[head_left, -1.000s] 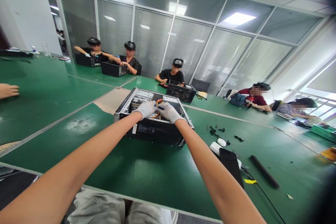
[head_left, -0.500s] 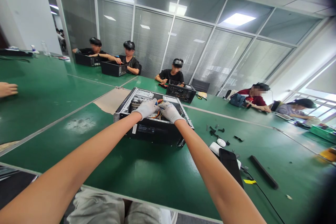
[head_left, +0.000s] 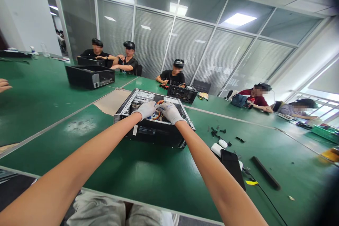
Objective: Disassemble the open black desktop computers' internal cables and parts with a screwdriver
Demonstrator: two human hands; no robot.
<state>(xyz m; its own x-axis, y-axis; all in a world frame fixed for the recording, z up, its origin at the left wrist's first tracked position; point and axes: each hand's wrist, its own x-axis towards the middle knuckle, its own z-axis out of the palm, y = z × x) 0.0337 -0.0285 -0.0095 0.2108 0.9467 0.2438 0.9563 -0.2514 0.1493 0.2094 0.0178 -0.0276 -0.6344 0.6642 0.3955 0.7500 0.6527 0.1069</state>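
— While reaching over the near wall of the open computer case (head_left: 155, 132), meet where?
— Over the middle of its open top. Both in pale gloves: left hand (head_left: 145, 109) and right hand (head_left: 171, 112), side by side, nearly touching.
— Clamped on anything?
— Cannot tell for either. Curled fingers (head_left: 153, 107), tips down at the bundle of orange and yellow cables (head_left: 159, 113) between the two; grip itself hidden behind the knuckles.
— And the case?
— Lying flat, open side up, on the green worktop (head_left: 148, 176). Well back from the near edge, about midway along it.
— Toward the right edge?
— Dark phone (head_left: 233, 167) just beside the right forearm, partly over a white piece (head_left: 216, 148). Small white oval (head_left: 223, 143) just behind that, then scattered black parts (head_left: 215, 132). Further right, a long black strip (head_left: 266, 172) and a yellow scrap (head_left: 251, 183).
— Toward the far edge?
— Second black case (head_left: 90, 76) toward the far left corner. Third case (head_left: 182, 93), open, in front of a seated person (head_left: 173, 74). More people seated along the far and right edges.
— Left edge?
— Someone else's bare hand (head_left: 4, 85), only just in view, well apart from the case.
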